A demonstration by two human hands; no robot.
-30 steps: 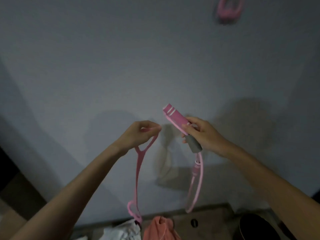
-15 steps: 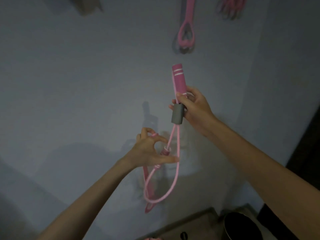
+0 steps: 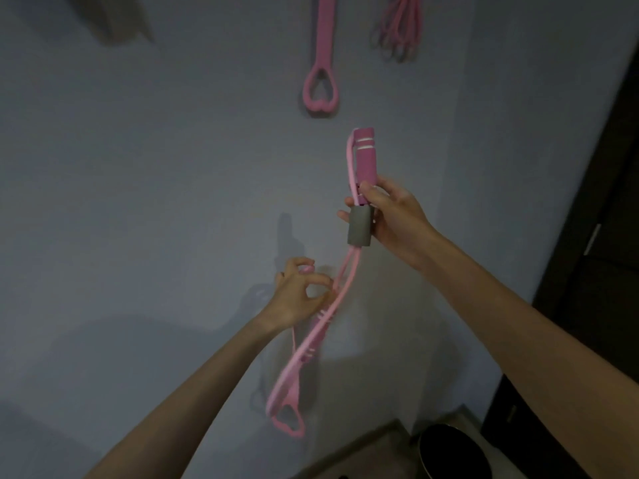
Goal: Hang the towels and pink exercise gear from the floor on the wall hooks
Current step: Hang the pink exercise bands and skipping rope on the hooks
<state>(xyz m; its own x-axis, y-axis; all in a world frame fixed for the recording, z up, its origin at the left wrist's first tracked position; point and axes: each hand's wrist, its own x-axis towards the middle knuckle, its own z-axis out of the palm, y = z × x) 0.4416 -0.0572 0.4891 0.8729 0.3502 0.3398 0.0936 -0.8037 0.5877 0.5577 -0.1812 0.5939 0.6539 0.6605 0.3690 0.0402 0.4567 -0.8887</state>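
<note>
I hold a pink resistance band with a foam handle (image 3: 366,157) in front of a grey wall. My right hand (image 3: 394,216) grips the handle upright, just above its grey sleeve (image 3: 359,229). The pink tubes (image 3: 321,326) hang down from there in a loop. My left hand (image 3: 297,295) pinches a thin pink strap lower down, whose heart-shaped end loop (image 3: 288,420) dangles near the floor. Above, a pink band with a heart-shaped loop (image 3: 321,91) hangs on the wall, and a bundle of pink cords (image 3: 397,32) hangs to its right.
A beige towel's lower edge (image 3: 114,19) hangs at the top left of the wall. A dark door or cabinet (image 3: 601,236) stands at the right. Below, a black round object (image 3: 453,451) sits on the brown floor (image 3: 363,451).
My right hand has lifted the handle from waist height and turned it upright. My left hand dropped below it, still on the strap. My view has tilted up, so the hung gear now shows.
</note>
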